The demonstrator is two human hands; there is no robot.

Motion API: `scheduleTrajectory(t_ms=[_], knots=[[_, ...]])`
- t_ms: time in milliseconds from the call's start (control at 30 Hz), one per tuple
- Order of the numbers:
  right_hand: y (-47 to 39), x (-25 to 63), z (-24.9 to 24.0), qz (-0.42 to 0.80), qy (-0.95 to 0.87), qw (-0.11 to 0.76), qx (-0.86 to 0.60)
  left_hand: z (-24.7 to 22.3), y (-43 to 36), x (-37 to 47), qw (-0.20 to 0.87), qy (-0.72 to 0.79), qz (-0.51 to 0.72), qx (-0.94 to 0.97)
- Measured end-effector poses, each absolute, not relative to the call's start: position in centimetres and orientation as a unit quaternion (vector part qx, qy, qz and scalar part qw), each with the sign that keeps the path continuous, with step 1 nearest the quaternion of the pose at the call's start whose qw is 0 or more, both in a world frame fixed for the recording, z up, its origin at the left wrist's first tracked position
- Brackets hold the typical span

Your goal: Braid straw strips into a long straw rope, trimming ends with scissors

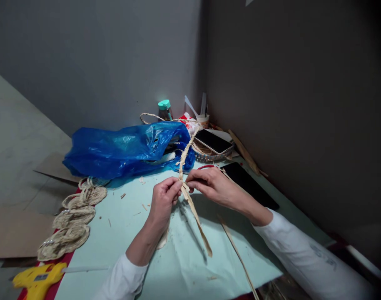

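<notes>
Pale twisted cord running from the pinch up past the right end of the blue plastic bag, then looping round behind that bag. Working point in front of the bag's right end, just above the worktop, with loose flat strips hanging down towards the near side, away from the bag.

Left hand: grip closed, thumb pressed against forefinger, with hold of the cord right where twist gives way to loose strip. Right hand: grip nearly closed, thumb and fingertips drawn together beside the same spot; impossible to tell whether shut on a strand or only touching, with the fingers masking the contact.

For a neat result, pinch firmly with the left at the very end of the twist, to stop any unwinding. Turn each strand with the right close to that pinch, always in the same direction, and with even tension. Better to move the left pinch forward in short steps than to leave a long slack stretch. Smooth the frayed edges inward while turning; by judgement, dry and likely to split under a sharp tug. Lay in a fresh strip before too much thinning, perhaps from the long spare one at the near right of the bag, overlapping well for a bump-free join.
</notes>
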State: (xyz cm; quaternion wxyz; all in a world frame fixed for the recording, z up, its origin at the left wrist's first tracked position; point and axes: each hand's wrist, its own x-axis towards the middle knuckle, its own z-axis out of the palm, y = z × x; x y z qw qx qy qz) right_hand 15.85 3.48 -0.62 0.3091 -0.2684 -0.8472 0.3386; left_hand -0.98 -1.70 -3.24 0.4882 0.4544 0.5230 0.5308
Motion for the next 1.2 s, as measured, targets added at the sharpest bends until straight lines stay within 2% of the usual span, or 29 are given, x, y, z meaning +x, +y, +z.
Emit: scheduleTrajectory(t_ms=[300, 400, 500, 600, 733, 833, 900, 967, 1067, 1200], knots=[[3.8, 15.7, -0.6, 0.418, -0.8, 0.274, -0.332, -3.6, -1.9, -0.9, 0.419, 0.547, 0.539, 0.484], [4.1, 15.8, -1.1, 0.434, -0.804, 0.271, -0.302, -3.5, -1.8, -0.9, 0.428, 0.542, 0.545, 0.476], [4.3, 15.9, -1.3, 0.427, -0.812, 0.282, -0.283, -3.4, -1.7, -0.9, 0.482, 0.519, 0.545, 0.449], [4.4, 16.0, -1.3, 0.4, -0.824, 0.281, -0.288, -3.5, -1.5, -0.9, 0.544, 0.496, 0.534, 0.417], [4.5, 16.7, -0.8, 0.376, -0.832, 0.282, -0.295, -3.8, -1.4, -1.1, 0.566, 0.493, 0.534, 0.39], [5.2, 18.2, 0.0, 0.334, -0.797, 0.362, -0.351, -3.9, -1.3, -1.3, 0.56, 0.499, 0.546, 0.373], [5.9, 19.5, 0.5, 0.258, -0.768, 0.412, -0.416, -4.0, -1.2, -1.4, 0.557, 0.501, 0.552, 0.366], [6.7, 20.7, 0.7, 0.169, -0.753, 0.42, -0.478, -4.0, -1.0, -1.6, 0.557, 0.499, 0.557, 0.361], [7.5, 22.0, 0.7, 0.092, -0.762, 0.375, -0.52, -4.0, -0.7, -1.9, 0.558, 0.497, 0.569, 0.343], [7.7, 22.1, 0.1, 0.079, -0.805, 0.258, -0.529, -3.9, -0.4, -2.3, 0.552, 0.496, 0.59, 0.319]])
